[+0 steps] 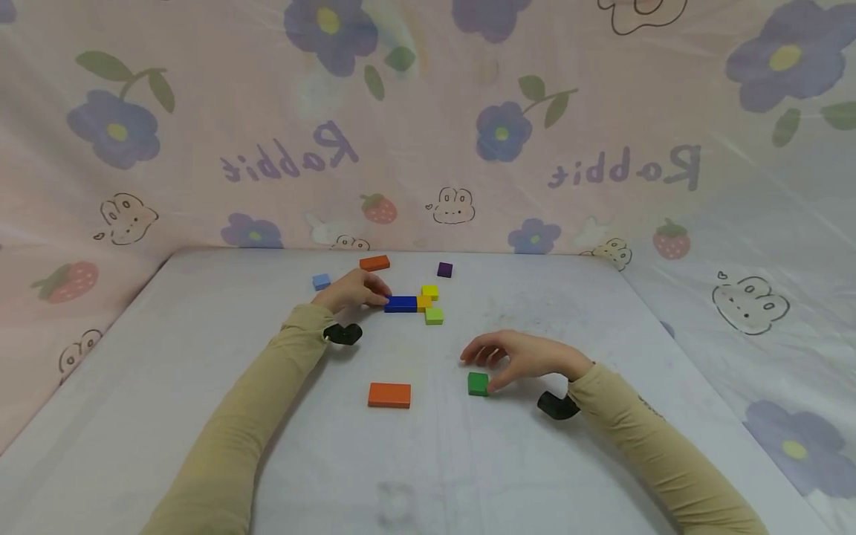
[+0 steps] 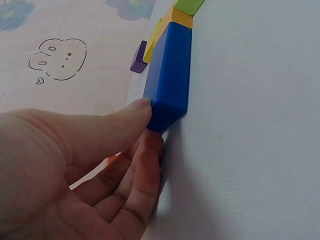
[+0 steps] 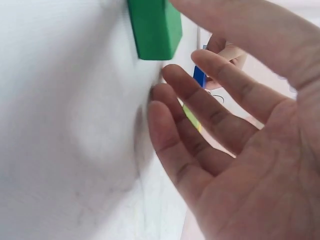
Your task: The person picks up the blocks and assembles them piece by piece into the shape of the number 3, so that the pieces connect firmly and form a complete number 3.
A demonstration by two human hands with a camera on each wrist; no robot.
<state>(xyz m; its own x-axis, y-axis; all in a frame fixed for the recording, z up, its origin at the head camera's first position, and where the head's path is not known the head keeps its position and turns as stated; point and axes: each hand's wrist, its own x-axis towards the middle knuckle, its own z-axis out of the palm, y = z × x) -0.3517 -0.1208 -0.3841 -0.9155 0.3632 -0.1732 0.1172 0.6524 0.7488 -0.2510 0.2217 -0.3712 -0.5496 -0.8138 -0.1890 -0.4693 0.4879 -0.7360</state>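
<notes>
My left hand [image 1: 351, 290] is at the left end of a dark blue block [image 1: 401, 304], its thumb and a fingertip holding that end in the left wrist view. The blue block's right end meets an orange block [image 1: 424, 303]. A yellow block [image 1: 430, 291] lies behind the orange one, and a light green block [image 1: 434, 316] in front. My right hand [image 1: 528, 355] is beside a green block [image 1: 478, 384], its thumb at the block's right side. In the right wrist view its other fingers [image 3: 215, 115] are spread and loosely bent, away from the green block [image 3: 155, 30].
A red-orange block [image 1: 389, 395] lies at the front, between the forearms. Farther back are another red-orange block [image 1: 374, 263], a light blue block [image 1: 322, 281] and a dark purple block [image 1: 444, 270]. A printed cloth [image 1: 414, 148] hangs behind the white table surface [image 1: 334, 461].
</notes>
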